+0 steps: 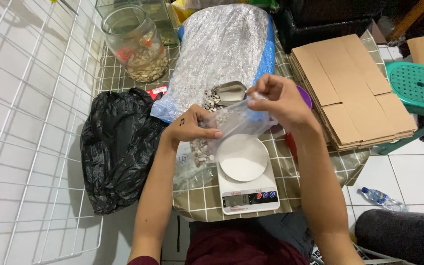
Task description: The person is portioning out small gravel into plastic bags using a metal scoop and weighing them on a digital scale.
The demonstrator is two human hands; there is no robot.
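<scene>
Your bag [236, 120] blurs against the big sack [222, 54] behind it, yet both your left hand [192, 128] and right hand [278, 100] pinch it closed-fingered above the scale [249, 189] near the worktop's front edge.

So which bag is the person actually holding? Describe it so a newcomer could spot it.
Start at the white kitchen scale at the table's near edge. Just above its round pan, both hands grip a small clear plastic bag. Unlike the big pebble sack behind, it is hand-sized and nearly empty.
</scene>
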